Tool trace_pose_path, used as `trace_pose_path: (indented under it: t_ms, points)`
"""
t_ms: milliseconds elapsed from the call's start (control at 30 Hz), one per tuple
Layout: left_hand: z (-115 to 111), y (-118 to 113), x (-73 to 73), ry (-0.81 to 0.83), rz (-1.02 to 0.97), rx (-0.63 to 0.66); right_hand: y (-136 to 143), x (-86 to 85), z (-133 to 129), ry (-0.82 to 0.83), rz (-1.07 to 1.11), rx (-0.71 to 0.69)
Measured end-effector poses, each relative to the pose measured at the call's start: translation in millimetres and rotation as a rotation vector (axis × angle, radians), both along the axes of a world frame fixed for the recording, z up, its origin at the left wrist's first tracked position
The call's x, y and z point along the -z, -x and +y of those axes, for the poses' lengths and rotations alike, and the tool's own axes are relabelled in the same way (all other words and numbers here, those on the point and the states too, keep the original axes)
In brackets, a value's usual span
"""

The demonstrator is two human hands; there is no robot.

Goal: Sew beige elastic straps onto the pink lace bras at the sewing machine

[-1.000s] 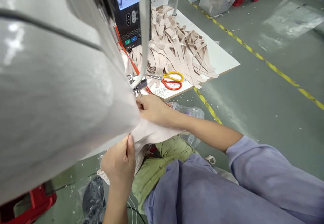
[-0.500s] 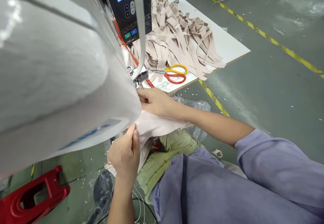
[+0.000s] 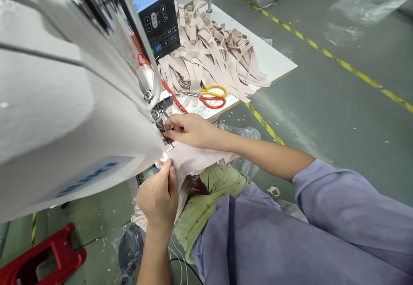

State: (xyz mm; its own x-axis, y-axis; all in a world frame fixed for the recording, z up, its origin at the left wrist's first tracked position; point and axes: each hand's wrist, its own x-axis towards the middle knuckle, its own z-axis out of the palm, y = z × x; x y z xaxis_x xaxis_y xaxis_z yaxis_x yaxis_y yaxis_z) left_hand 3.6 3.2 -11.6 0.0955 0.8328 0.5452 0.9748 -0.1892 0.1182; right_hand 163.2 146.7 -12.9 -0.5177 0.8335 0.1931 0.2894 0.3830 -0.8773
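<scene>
A white sewing machine [image 3: 80, 117] fills the left of the view, its metal presser foot area [image 3: 163, 113] beside my fingers. Pale pink fabric [image 3: 193, 158] lies under and in front of the needle area and hangs down towards my lap. My left hand [image 3: 158, 192] pinches the fabric's near edge between thumb and forefinger. Close to the presser foot, my right hand [image 3: 190, 131] has its thumb and fingers bent together at the far side of the fabric. What its fingertips grip is partly hidden.
On the white table [image 3: 280, 63] lies a heap of beige fabric strips [image 3: 213, 48], with red-and-yellow-handled scissors [image 3: 213, 96] in front. A control panel [image 3: 158, 18] stands behind the machine's needle end. A red plastic stool [image 3: 45, 255] is on the floor at lower left.
My view has shifted, so the presser foot area shows more fully. My right hand's fingertips now show beside the presser foot. The left hand keeps its pinch on the fabric.
</scene>
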Motion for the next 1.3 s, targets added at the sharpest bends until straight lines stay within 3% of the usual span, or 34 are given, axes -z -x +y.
trace_pose_path:
  t_ms: [167,367,433,633,733,800,867,967,1033,1100,1167,1300]
  points:
    - [-4,1,-0.1,0.017,-0.052,0.008,-4,0.3,-1,-0.005,0.008,-0.002]
    - [-11,-4,-7.1,0.119,-0.287,-0.108,-2,3.5,-12,0.103,0.106,0.004]
    - [-14,-5,-12.5,0.175,-0.389,-0.137,0,5.1,-25,0.267,0.232,0.035]
    - [-34,6,-24.3,0.354,-0.575,-0.11,-7,15.9,-79,0.962,0.573,0.075]
    - [-46,10,-23.7,0.433,-0.593,-0.08,-14,25.6,-100,1.072,0.637,0.05]
    - [-52,8,-21.3,0.471,-0.575,-0.034,-19,31.7,-111,0.976,0.631,0.023]
    - [-56,2,-16.5,0.495,-0.519,0.059,-24,35.9,-123,0.772,0.59,-0.02]
    - [-58,-8,-4.7,0.46,-0.336,0.212,-31,37.7,-138,0.214,0.472,-0.137]
    - [-59,-11,4.0,0.353,-0.21,0.265,-36,36.7,-144,-0.216,0.418,-0.185]
    - [-60,-10,10.8,0.205,-0.131,0.284,-39,34.1,-147,-0.518,0.368,-0.179]
    - [-62,-6,14.3,0.068,-0.106,0.294,-42,30.1,-148,-0.67,0.32,-0.159]
    - [-66,-2,13.3,-0.068,-0.147,0.321,-43,22.1,-148,-0.79,0.271,-0.135]
